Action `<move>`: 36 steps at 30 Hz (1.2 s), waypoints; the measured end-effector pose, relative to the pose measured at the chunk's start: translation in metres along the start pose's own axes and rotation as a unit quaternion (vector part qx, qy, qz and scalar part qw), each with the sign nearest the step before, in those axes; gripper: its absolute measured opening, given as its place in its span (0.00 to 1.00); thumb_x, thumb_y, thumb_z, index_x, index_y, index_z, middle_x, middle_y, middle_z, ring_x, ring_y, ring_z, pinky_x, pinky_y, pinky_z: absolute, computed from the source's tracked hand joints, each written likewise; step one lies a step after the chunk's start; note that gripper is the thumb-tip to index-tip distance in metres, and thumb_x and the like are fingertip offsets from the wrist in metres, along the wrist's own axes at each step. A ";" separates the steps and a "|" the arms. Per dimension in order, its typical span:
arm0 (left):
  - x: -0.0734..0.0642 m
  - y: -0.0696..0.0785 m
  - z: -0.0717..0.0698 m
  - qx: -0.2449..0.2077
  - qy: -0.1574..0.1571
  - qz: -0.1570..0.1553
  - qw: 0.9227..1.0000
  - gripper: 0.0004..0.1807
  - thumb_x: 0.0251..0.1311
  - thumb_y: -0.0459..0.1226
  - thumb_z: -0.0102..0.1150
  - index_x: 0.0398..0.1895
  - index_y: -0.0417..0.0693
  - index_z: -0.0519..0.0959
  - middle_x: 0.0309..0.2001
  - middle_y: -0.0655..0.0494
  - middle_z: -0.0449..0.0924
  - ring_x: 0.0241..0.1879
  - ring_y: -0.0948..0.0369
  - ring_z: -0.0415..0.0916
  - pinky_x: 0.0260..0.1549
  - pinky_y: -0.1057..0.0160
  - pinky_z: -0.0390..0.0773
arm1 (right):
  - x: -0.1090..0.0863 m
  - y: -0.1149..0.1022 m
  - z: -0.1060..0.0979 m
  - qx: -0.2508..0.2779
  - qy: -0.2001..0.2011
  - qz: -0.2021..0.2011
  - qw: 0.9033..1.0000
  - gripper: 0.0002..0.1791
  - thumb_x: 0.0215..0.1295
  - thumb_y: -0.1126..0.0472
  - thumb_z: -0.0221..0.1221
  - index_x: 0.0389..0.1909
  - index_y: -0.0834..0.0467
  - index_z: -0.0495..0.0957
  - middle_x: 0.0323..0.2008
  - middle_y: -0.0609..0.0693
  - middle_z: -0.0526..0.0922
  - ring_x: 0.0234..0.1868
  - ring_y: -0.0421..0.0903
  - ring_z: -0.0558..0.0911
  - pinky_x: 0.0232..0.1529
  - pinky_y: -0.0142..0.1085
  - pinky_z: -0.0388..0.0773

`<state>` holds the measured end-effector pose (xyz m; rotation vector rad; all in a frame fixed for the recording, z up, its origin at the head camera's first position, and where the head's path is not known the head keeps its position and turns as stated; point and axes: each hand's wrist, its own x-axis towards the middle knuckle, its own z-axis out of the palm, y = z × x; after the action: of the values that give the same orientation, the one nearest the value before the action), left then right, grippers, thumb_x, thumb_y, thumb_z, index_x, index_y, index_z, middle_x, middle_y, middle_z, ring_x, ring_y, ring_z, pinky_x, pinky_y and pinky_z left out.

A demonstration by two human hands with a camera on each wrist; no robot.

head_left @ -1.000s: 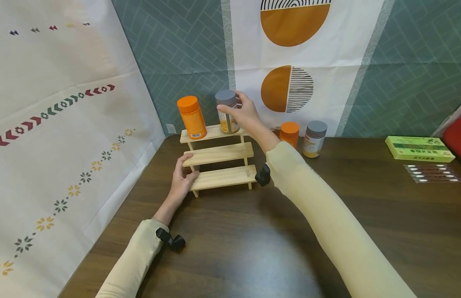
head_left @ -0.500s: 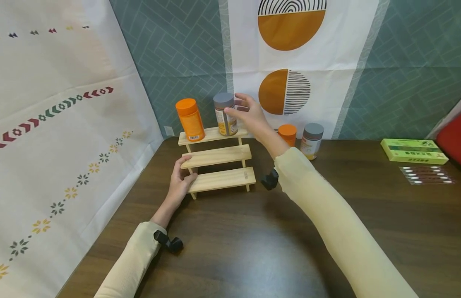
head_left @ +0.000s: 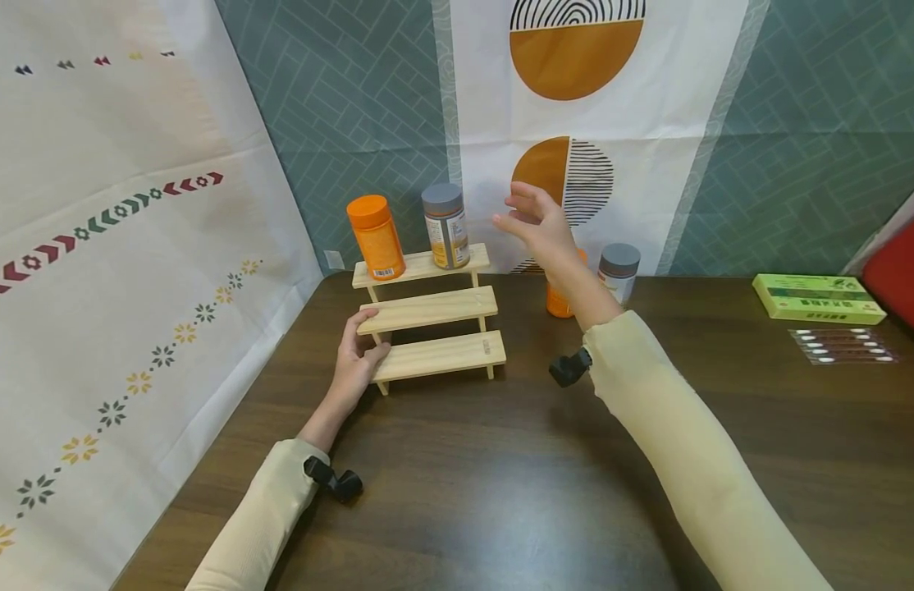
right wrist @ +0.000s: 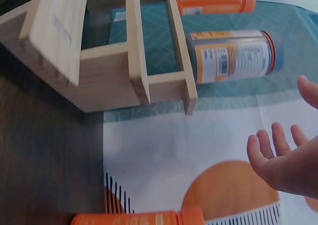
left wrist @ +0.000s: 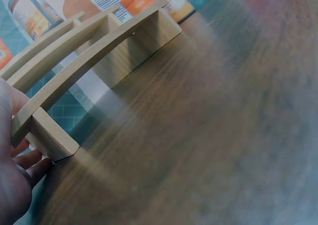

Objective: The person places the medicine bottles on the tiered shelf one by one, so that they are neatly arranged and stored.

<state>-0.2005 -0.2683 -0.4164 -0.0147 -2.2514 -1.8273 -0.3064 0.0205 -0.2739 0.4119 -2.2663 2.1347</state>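
A three-step wooden display stand (head_left: 435, 358) stands on the table, its left end held by my left hand (head_left: 354, 361). In the left wrist view, fingers (left wrist: 31, 158) lie behind the lowest step's leg. On the top step are an orange bottle with an orange lid (head_left: 377, 238) and a grey-lidded bottle (head_left: 446, 226), both upright and apart. My right hand (head_left: 549, 234) is in the air right of the stand, fingers spread, holding nothing. Behind its wrist, partly hidden, are a second orange bottle (head_left: 559, 302) and another grey-lidded bottle (head_left: 619, 269) on the table.
At the right of the table lie a green box (head_left: 819, 297) and a clear pack of cotton swabs (head_left: 843, 345). A red object (head_left: 903, 275) is at the right edge. Patterned cloths hang behind and along the left side.
My right hand has let go of the grey-lidded bottle on the top step and moved away to the right. My left hand stays on the stand.
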 end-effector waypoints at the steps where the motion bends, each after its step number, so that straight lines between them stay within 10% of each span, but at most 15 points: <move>1: 0.000 0.000 0.000 0.001 0.001 0.000 1.000 0.32 0.63 0.23 0.48 0.69 0.51 0.59 0.59 0.48 0.65 0.50 0.53 0.68 0.43 0.66 0.70 | -0.002 0.001 -0.003 0.002 0.003 -0.003 1.000 0.34 0.63 0.59 0.63 0.70 0.51 0.64 0.68 0.56 0.69 0.69 0.50 0.68 0.69 0.41 0.66; 26: -0.001 0.001 0.001 0.014 0.006 -0.011 1.000 0.31 0.63 0.24 0.49 0.69 0.51 0.59 0.57 0.47 0.67 0.48 0.56 0.69 0.42 0.67 0.71 | -0.038 0.025 -0.074 0.001 0.046 -0.012 0.999 0.32 0.68 0.55 0.59 0.71 0.47 0.61 0.69 0.55 0.67 0.70 0.49 0.67 0.71 0.46 0.62; 36: 0.000 0.001 0.000 0.008 0.003 -0.005 1.000 0.32 0.63 0.23 0.49 0.69 0.50 0.58 0.56 0.53 0.66 0.47 0.60 0.70 0.42 0.67 0.71 | -0.039 0.021 -0.104 0.087 0.106 -0.010 0.990 0.33 0.63 0.58 0.63 0.69 0.52 0.64 0.59 0.47 0.74 0.56 0.39 0.75 0.72 0.47 0.60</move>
<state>-0.1998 -0.2683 -0.4157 0.0058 -2.2662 -1.8105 -0.2913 0.1310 -0.2932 0.1945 -1.9655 2.2530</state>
